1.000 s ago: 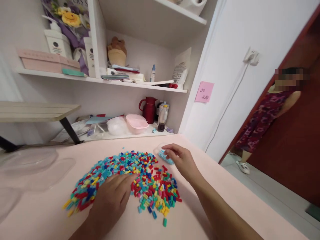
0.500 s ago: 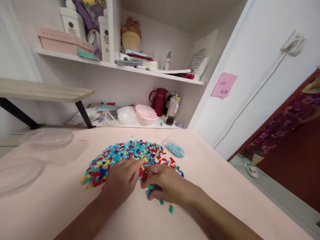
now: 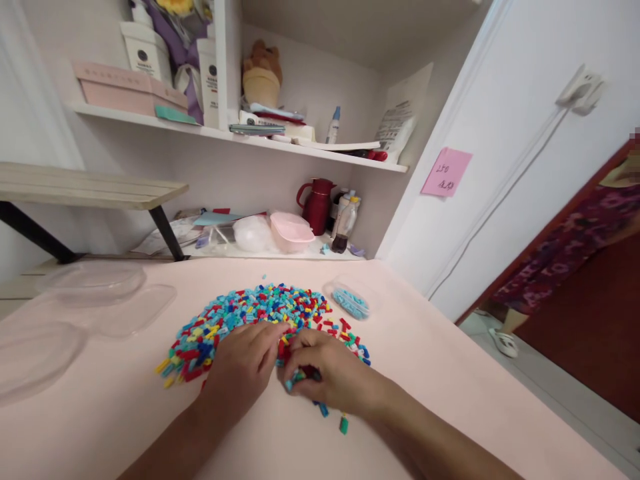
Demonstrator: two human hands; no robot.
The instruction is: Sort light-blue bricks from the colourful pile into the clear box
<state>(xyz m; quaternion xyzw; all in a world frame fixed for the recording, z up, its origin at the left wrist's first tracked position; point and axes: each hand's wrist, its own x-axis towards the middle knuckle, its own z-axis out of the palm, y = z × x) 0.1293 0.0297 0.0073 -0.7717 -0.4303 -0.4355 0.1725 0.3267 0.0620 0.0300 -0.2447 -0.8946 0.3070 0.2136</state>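
A spread-out pile of small toy building bricks (image 3: 250, 303) in blue, light blue, red, yellow and green lies on the pink tabletop. My left hand (image 3: 245, 357) rests palm down on its near edge, fingers stretched out and holding nothing I can see. Close beside it, my right hand (image 3: 333, 370) is bent over the pile's right part, hiding many bricks. Its thumb and forefinger pinch a light blue brick (image 3: 289, 385). Behind my right hand stands a small clear plastic box (image 3: 350, 301) with light blue bricks inside.
Clear plastic containers (image 3: 95, 279) and a clear lid (image 3: 143, 310) lie at the left. A wooden stand (image 3: 90, 187) with black legs is behind them. Along the back are a pink bowl (image 3: 293, 230), a red jug (image 3: 317, 207) and bottles. A person (image 3: 555, 260) stands at the right.
My right hand has come from the clear box back to the bricks, and its thumb and forefinger have closed. My left hand stays on the pile. The view has shifted rightward and down.
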